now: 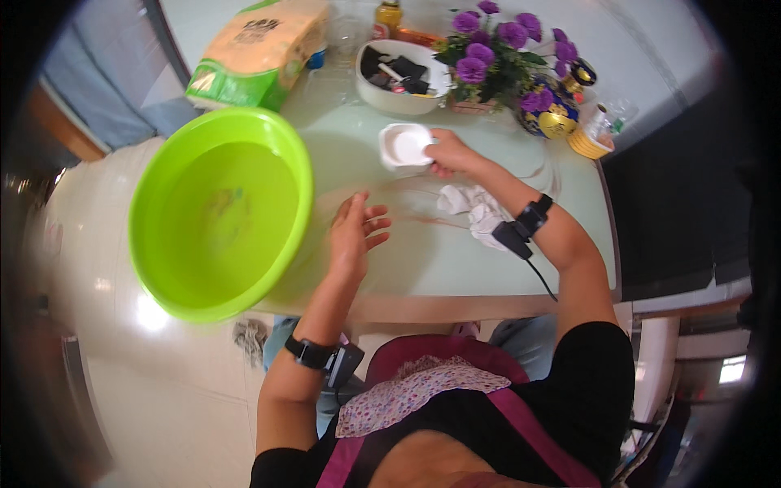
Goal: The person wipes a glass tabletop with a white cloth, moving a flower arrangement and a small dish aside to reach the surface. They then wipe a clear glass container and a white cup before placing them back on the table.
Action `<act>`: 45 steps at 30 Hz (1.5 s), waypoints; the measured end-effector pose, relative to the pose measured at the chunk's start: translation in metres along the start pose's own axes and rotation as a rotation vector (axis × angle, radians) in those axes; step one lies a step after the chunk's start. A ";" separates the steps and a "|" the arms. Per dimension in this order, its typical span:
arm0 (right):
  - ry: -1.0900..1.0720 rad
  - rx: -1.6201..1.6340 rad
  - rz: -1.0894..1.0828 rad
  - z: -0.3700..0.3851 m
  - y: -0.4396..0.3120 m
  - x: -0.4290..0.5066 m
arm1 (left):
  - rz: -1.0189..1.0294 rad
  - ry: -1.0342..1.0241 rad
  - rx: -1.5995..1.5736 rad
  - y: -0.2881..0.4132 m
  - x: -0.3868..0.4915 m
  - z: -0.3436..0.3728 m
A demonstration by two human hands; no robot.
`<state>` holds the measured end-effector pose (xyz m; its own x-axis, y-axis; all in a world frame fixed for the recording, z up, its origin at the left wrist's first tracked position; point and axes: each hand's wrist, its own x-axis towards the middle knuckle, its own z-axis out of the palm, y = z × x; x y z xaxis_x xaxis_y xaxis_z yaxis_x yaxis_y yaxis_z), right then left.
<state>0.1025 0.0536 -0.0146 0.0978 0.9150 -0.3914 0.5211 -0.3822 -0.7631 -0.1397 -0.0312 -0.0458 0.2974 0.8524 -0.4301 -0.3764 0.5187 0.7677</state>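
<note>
My right hand (450, 154) grips the edge of a small white dish (405, 144) with rounded corners, over the far middle of the table. Whether the dish touches the tabletop, I cannot tell. My left hand (356, 229) holds nothing; its fingers are apart, above the table just right of a large lime-green plastic basin (293, 244). Water stands in the basin, and blurred small shapes show at its bottom. Under my right forearm lies a crumpled white cloth (479, 210).
Along the back stand an orange-and-green bag (268, 49), a white tub (399, 105) of small items, purple artificial flowers (476, 61), a blue-and-gold vase (549, 116) and a yellow basket (590, 143). The basin overhangs the table's left edge. A cable (542, 277) hangs from my right armband.
</note>
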 end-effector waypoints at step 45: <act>-0.096 0.046 -0.078 0.095 -0.072 0.077 | -0.027 -0.055 -0.032 0.002 -0.004 -0.001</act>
<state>-0.0079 0.1395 -0.0386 -0.0242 0.9265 -0.3756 0.4839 -0.3179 -0.8154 -0.1426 -0.0333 -0.0433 0.3549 0.8338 -0.4229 -0.3950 0.5438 0.7405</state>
